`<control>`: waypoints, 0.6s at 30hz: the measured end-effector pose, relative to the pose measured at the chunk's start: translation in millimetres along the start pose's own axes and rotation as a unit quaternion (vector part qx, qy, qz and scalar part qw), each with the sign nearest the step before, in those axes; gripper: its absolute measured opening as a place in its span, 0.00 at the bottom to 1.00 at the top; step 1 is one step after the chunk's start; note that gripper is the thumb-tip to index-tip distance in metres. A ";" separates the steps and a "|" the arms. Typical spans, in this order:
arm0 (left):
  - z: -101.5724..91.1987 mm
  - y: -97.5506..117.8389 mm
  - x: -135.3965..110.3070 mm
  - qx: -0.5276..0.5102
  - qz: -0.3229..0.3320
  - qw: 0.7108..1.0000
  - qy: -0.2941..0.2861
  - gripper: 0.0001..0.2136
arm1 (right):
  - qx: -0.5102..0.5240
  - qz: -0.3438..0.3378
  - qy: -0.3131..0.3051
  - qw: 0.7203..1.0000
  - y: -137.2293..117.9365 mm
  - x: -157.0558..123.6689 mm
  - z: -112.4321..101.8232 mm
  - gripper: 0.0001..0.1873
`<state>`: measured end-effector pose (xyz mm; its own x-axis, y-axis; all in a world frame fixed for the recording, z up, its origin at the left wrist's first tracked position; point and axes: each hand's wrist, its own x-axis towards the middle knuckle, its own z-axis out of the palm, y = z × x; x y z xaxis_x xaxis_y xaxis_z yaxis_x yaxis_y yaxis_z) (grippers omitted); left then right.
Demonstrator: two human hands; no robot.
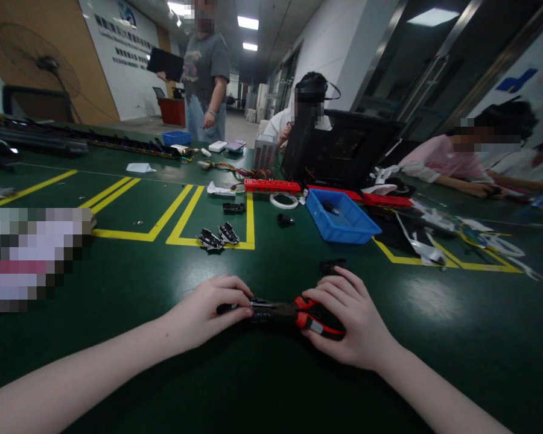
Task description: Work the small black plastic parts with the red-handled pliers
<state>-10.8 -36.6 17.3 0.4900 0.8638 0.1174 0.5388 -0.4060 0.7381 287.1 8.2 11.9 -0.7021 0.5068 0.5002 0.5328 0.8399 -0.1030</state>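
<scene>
"What's at the left?"

"The left hand (219, 307), low over the bench (276, 392). Its thumb and fingers are pinched together on a small dark part (261, 317)."

"And beyond it?"

"Two dark-and-silver pieces (210, 239) lie side by side at the near edge of a yellow tape outline (250, 220), with a dark block (233, 208) inside it, farther back."

"Where exactly is the small part?"

"Between the two hands, at the left fingertips, partly hidden by them. The nose of the red-and-black pliers (302, 304) reaches over it from the right. I can't tell whether the jaws are clamped on it."

"What's past the pliers?"

"A black cone-like piece (285, 220) lies well beyond them. Then there's another dark piece (330, 265) just beyond the right fingertips, and a blue tray (344, 235) farther back with something dark in it."

"And the last hand?"

"The right hand (359, 322) is curled round the pliers' handles, only partly closed, since the handles stand somewhat apart."
</scene>
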 end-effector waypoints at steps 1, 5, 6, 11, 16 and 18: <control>0.1 -1.3 -0.5 -0.009 0.002 1.000 0.003 0.08 | -0.004 0.003 0.000 1.000 0.2 0.1 -0.3 0.19; 0.9 -5.5 -2.2 -0.022 0.020 0.999 0.023 0.09 | -0.023 0.010 0.003 1.000 1.0 1.2 -1.2 0.19; 1.0 -5.9 -2.5 -0.020 0.029 0.999 0.032 0.09 | -0.028 0.014 0.004 0.999 1.2 1.6 -1.1 0.19; -1.4 -6.2 -3.6 0.010 0.079 0.992 0.100 0.08 | -0.052 0.047 -0.016 0.997 3.8 2.4 1.0 0.20; -5.9 -8.5 -4.3 0.003 0.058 0.986 0.154 0.09 | -0.067 0.049 -0.027 0.996 6.6 2.4 2.5 0.20; -7.3 -9.2 -3.7 -0.021 0.040 0.989 0.142 0.09 | -0.067 0.046 -0.032 0.996 6.9 2.3 2.6 0.21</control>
<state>-22.6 -33.9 14.9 0.3151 0.8805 0.3541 0.4746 -0.4693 0.7446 288.0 15.7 10.1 -0.6744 0.5951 0.4371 0.6509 0.7586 -0.0285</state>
